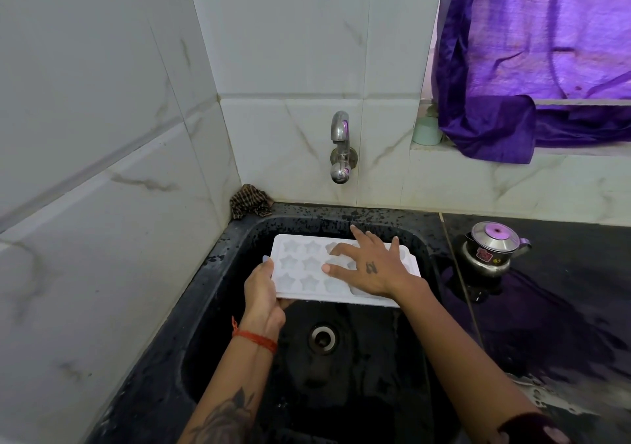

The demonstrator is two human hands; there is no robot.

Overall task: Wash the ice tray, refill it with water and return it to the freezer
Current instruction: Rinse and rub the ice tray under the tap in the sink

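Holding the white ice tray (pixel 307 269) over the black sink (pixel 218 293), above the drain (pixel 322 337), we grip its left short edge with the left hand (pixel 263 293), fingers closed around the rim. Our right hand (pixel 368 266) lies open and flat on the tray's star-shaped cells, fingers spread, grasping nothing. The wall tap (pixel 339 146) sits behind the tray; no stream shows. Whether the cells hold water we cannot tell. A checked cloth (pixel 251 201) lies in the sink's back corner, and a small steel kettle (pixel 491 249) stands on the bench (pixel 563 290) to the right.
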